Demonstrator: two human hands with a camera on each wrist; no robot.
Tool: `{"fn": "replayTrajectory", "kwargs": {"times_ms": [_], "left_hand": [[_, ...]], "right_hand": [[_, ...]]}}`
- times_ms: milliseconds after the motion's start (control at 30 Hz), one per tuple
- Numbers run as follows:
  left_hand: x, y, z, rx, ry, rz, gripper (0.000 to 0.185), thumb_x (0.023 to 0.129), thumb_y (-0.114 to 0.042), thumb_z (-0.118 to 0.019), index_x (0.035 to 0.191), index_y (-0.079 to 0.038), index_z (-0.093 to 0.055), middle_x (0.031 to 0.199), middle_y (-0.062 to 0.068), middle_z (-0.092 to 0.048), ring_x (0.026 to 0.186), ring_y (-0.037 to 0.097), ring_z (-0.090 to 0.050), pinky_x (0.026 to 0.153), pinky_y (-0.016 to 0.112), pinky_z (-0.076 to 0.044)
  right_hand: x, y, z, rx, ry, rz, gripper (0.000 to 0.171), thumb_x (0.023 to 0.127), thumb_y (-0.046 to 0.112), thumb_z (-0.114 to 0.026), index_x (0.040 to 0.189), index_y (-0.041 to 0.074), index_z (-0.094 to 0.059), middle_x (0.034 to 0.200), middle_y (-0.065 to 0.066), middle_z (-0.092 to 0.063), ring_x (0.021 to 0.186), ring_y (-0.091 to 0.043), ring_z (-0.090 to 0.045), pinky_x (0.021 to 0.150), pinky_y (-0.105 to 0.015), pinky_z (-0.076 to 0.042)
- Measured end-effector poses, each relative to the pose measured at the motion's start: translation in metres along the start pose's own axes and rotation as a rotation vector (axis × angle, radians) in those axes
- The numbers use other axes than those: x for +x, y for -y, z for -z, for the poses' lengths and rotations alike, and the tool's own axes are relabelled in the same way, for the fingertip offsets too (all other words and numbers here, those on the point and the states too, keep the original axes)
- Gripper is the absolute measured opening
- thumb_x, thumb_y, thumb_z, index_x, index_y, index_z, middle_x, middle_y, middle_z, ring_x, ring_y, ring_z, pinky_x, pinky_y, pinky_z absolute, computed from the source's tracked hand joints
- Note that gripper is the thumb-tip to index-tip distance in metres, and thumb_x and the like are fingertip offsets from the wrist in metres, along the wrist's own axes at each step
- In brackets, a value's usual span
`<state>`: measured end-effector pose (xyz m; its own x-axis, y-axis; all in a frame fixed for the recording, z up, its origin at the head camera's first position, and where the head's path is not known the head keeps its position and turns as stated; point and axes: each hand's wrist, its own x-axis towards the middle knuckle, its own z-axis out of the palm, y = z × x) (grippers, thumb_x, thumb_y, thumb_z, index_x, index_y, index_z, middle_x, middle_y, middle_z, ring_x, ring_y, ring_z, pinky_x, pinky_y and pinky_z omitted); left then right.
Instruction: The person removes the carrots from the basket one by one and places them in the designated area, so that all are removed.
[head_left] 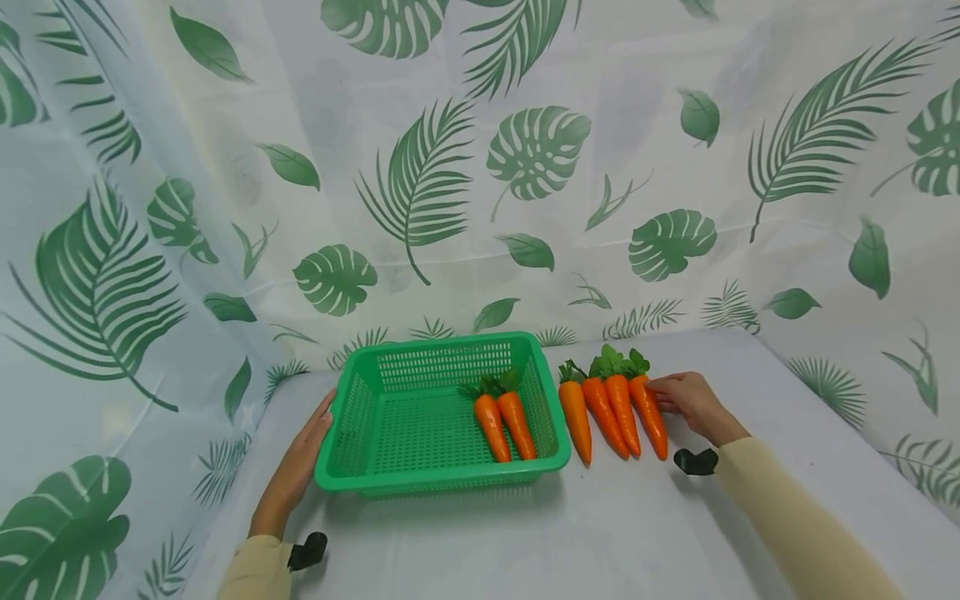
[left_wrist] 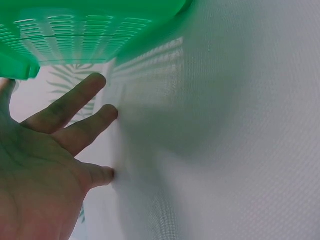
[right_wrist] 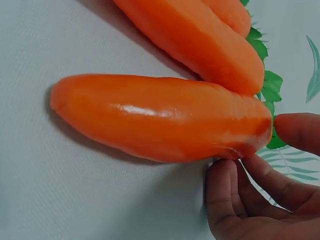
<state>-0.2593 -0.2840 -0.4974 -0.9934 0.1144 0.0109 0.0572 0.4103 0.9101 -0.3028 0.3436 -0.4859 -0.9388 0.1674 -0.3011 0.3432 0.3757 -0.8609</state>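
Note:
Two orange carrots with green tops (head_left: 513, 421) lie in the right part of a green plastic basket (head_left: 442, 477). My left hand (head_left: 303, 454) rests along the basket's left side. In the left wrist view its fingers (left_wrist: 82, 132) are spread, below the slotted basket wall (left_wrist: 85, 35). Several more carrots lie side by side on the table, right of the basket. My right hand (head_left: 693, 404) pinches the rightmost carrot (head_left: 649, 417) near its leafy end. The right wrist view shows this carrot (right_wrist: 150, 117) lying flat, with curled fingers (right_wrist: 222, 192) at its side.
A white cloth covers the table (head_left: 450, 550). Behind and to the sides hangs a white curtain (head_left: 465, 308) printed with green leaves. Dark pieces (head_left: 696, 462) stick out by both wrists. The neighbouring carrot (right_wrist: 200, 40) touches the pinched one near the tops.

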Motion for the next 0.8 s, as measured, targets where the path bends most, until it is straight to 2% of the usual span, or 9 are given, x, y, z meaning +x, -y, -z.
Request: {"fn": "replayTrajectory", "kwargs": {"times_ms": [133, 333, 600, 800], "left_hand": [[0.001, 0.001, 0.000, 0.006, 0.000, 0.004, 0.063, 0.118, -0.050, -0.024, 0.175, -0.026, -0.012, 0.180, 0.003, -0.007, 0.164, 0.032, 0.000, 0.127, 0.065, -0.004], [0.002, 0.003, 0.000, -0.003, 0.002, 0.002, 0.061, 0.119, -0.045, -0.023, 0.175, -0.023, -0.011, 0.180, 0.006, -0.007, 0.164, 0.033, 0.000, 0.127, 0.066, -0.004], [0.001, 0.002, 0.000, -0.025, 0.014, -0.008, 0.062, 0.119, -0.047, -0.025, 0.175, -0.024, -0.011, 0.180, 0.006, -0.006, 0.164, 0.033, 0.000, 0.127, 0.066, -0.003], [-0.001, 0.001, 0.002, -0.042, 0.017, -0.044, 0.062, 0.119, -0.046, -0.028, 0.175, -0.021, -0.013, 0.179, 0.009, -0.009, 0.164, 0.035, -0.002, 0.127, 0.067, -0.005]], "right_hand": [[-0.002, 0.001, 0.002, 0.007, -0.009, -0.010, 0.065, 0.111, 0.025, -0.056, 0.150, -0.023, -0.037, 0.145, -0.039, -0.051, 0.117, -0.040, -0.064, 0.102, -0.042, -0.057], [-0.007, 0.002, 0.007, 0.017, -0.024, -0.025, 0.066, 0.114, 0.030, -0.046, 0.155, -0.020, -0.033, 0.153, -0.039, -0.044, 0.135, -0.048, -0.053, 0.109, -0.047, -0.053], [-0.010, 0.005, 0.017, 0.073, -0.027, 0.050, 0.070, 0.116, 0.035, -0.036, 0.162, -0.016, -0.022, 0.167, -0.039, -0.021, 0.152, -0.055, -0.029, 0.120, -0.059, -0.035], [-0.012, 0.008, 0.022, 0.092, -0.031, 0.084, 0.075, 0.117, 0.042, -0.033, 0.165, -0.013, -0.014, 0.170, -0.037, -0.015, 0.155, -0.055, -0.021, 0.123, -0.062, -0.028]]}}
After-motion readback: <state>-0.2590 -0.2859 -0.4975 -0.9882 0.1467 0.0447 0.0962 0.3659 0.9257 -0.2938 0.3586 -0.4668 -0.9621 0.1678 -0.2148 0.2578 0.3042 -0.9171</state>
